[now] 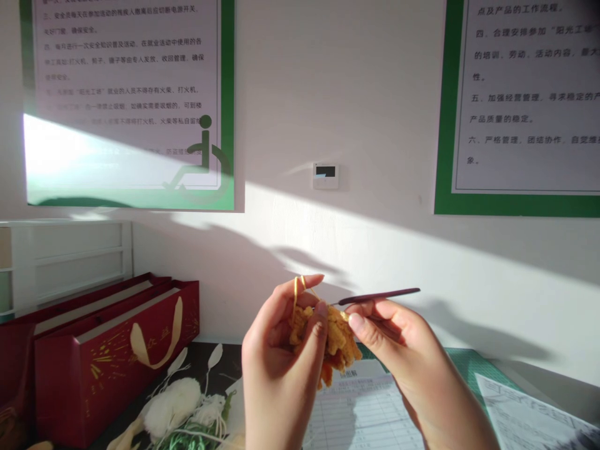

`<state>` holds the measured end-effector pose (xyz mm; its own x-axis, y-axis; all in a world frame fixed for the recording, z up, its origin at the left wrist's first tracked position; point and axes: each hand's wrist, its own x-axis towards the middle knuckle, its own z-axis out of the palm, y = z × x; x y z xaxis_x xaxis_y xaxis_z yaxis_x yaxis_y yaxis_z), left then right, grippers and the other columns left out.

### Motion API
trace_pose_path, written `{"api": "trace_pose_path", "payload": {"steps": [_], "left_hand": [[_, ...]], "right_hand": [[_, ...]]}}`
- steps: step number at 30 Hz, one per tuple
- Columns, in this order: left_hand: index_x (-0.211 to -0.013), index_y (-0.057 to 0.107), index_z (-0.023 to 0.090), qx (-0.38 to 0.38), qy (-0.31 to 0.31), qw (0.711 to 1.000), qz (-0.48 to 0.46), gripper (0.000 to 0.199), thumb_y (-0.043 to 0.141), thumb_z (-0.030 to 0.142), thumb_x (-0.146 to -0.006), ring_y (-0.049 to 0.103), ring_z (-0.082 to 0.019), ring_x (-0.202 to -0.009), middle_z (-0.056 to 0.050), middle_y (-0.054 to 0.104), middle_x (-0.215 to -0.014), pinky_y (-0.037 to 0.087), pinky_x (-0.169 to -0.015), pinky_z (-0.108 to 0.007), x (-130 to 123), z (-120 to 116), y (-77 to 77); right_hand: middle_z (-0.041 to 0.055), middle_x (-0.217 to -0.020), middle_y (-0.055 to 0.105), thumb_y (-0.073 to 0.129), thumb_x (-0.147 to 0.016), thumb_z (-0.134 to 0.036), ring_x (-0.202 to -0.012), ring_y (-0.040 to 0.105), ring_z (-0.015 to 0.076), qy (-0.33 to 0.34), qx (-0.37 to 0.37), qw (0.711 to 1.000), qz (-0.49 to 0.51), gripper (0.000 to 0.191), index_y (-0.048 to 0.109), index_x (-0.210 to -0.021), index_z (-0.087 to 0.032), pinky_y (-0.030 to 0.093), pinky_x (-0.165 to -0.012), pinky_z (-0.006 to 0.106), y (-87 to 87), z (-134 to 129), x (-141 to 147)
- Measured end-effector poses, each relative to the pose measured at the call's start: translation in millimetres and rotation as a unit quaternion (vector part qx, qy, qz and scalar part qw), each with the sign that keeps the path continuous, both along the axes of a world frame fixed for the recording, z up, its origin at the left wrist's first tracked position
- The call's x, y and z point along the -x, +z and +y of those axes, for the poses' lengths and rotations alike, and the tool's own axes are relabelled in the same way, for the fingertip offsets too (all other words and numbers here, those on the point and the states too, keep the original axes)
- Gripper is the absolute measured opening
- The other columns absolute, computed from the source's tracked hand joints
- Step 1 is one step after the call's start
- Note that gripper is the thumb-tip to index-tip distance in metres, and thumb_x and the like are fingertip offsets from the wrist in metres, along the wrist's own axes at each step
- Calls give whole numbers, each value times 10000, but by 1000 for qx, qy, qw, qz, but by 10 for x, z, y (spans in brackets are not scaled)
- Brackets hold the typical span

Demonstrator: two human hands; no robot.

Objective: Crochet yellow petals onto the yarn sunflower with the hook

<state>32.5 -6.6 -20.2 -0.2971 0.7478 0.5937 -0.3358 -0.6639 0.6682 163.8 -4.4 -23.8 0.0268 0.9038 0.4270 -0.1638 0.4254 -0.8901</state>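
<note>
My left hand (pixel 287 350) is closed on a ruffled yellow-orange crochet piece (pixel 338 340), with the thumb pressed on its front. Yellow yarn (pixel 295 294) loops over the raised left index finger. A crochet hook (pixel 382 295) with a dark handle lies along the top of my right hand (pixel 398 340), its thin metal end pointing left at the piece's upper edge. The right thumb and fingers are closed near the right edge of the piece, against the hook; the curled fingers behind are partly hidden. Both hands are raised above the table.
Printed sheets (pixel 360 409) lie on a green cutting mat (pixel 469 365) below my hands. White yarn (pixel 172 403) and green strands (pixel 197 434) are at the lower left. Red gift bags (pixel 117 362) stand beside a white rack (pixel 77 250). The wall behind carries posters (pixel 225 75) and a small control panel (pixel 325 176).
</note>
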Motion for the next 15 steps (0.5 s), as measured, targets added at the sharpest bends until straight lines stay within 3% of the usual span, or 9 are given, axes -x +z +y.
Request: {"api": "trace_pose_path", "payload": {"steps": [15], "left_hand": [[-1085, 808, 228, 0, -10, 1000, 23, 251, 816, 200, -836, 666, -104, -695, 23, 682, -794, 553, -623, -149, 22, 28, 1]], "right_hand": [[100, -941, 825, 894, -711, -552, -958, 776, 274, -41, -10, 999, 12, 400, 761, -857, -204, 601, -833, 327, 3, 6, 45]]}}
